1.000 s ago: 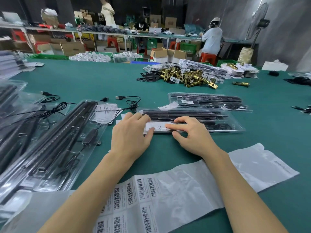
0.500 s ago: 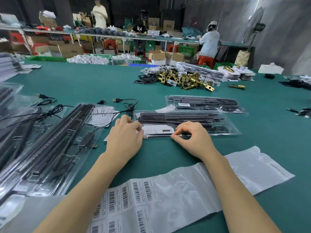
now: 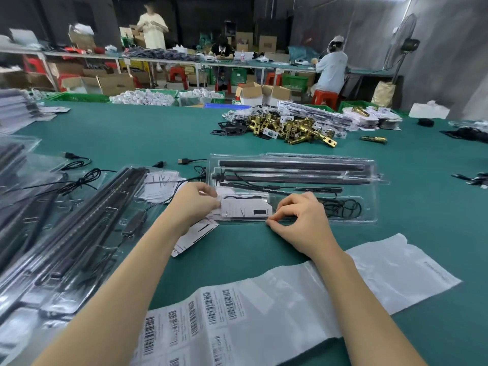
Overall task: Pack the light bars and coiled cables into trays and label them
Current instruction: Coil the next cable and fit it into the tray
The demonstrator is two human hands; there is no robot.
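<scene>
Both hands worked the near edge of a clear blister tray packed with black light bars and a coiled cable.

The tray lay flat on the green table, just beyond the strip of barcode labels. The left hand had its fingers curled at the tray's left end beside the white instruction card; whether it pinched the card or the plastic could not be told. The right hand had thumb and forefinger pinched together on the tray's front lip. The risks, as I judged them: the thin lip could slip from that small pinch, or the lid could close unevenly and trap the card's edge or a loop of cable in the seam, leaving the pack bulged and unfit for labelling.
</scene>
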